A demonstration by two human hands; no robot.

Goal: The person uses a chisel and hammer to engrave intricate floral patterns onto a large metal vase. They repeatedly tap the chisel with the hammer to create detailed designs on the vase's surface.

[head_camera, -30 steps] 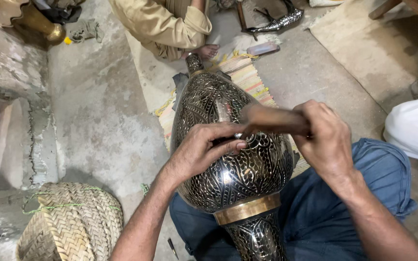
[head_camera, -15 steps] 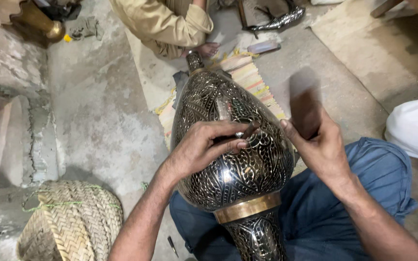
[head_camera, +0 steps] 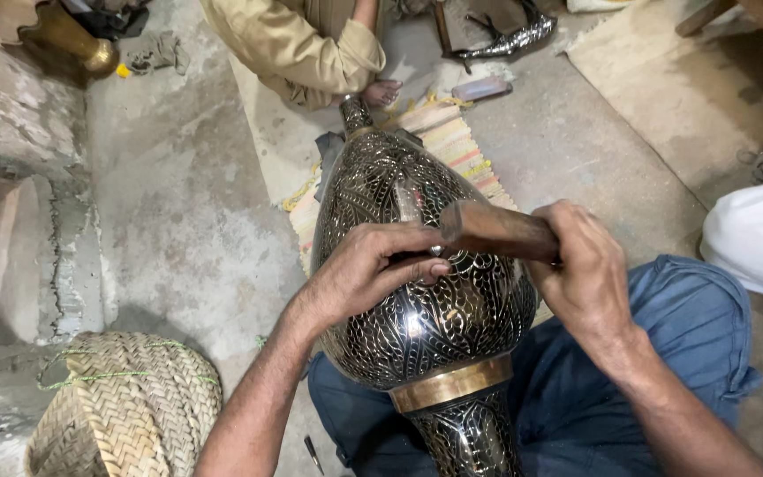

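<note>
Right at the centre of the view lies a large black metal vase (head_camera: 417, 291) covered in fine silver engraving, resting across the person's lap with its narrow neck pointing toward twelve o'clock and a brass band (head_camera: 452, 386) circling it near the foot at six o'clock. The left hand (head_camera: 373, 269) lies on the vase's belly, its fingers (head_camera: 417, 265) curled together and pinched on a thin chisel (head_camera: 408, 205) whose tip meets the metal. From three o'clock the right hand (head_camera: 589, 274) comes in, its fingers wrapped tight around the handle of a wooden mallet (head_camera: 496, 231), whose head sits against the top of the chisel. Blue trousers (head_camera: 691, 336) show beneath the vase. Under its neck a striped mat (head_camera: 452, 146) lies on the concrete floor (head_camera: 178, 221). At seven o'clock stands a woven basket (head_camera: 125, 411). At twelve o'clock another person in a tan sleeve (head_camera: 298, 49) sits on the floor, a bare foot (head_camera: 381, 91) just beside the vase's neck. A white cloth (head_camera: 757, 238) shows at three o'clock.
</note>
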